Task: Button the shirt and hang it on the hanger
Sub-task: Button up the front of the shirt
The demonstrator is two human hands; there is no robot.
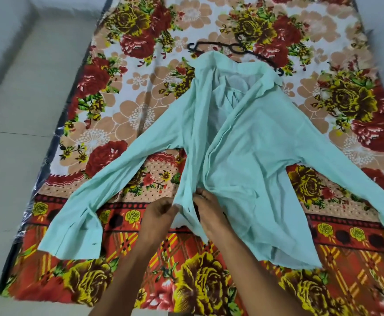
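Mint shirt on floral sheet, hanger by collar. L hand & R hand: fingers pinched on front edges.

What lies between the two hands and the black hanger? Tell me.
In the head view, only the mint shirt lies there, from the left hand and right hand at its placket to its collar over the hanger.
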